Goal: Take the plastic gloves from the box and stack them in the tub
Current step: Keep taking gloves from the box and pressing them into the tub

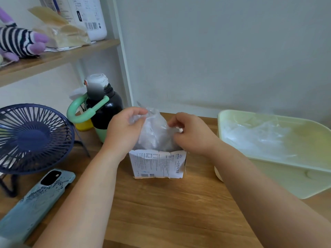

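A small white printed box [158, 163] stands open-topped on the wooden desk in the middle. A wad of clear plastic gloves [155, 133] rises out of it. My left hand [123, 129] grips the wad's upper left side with curled fingers. My right hand [192, 134] pinches the film on its right side. A pale green tub [304, 178] sits to the right, with several clear gloves [258, 136] lying inside on its left half.
A dark blue desk fan [34, 138] stands at left, a phone in a teal case [37, 201] lies in front of it. A black bottle with a green handle [102, 108] stands just behind my left hand. A shelf [53, 58] with clutter is above left.
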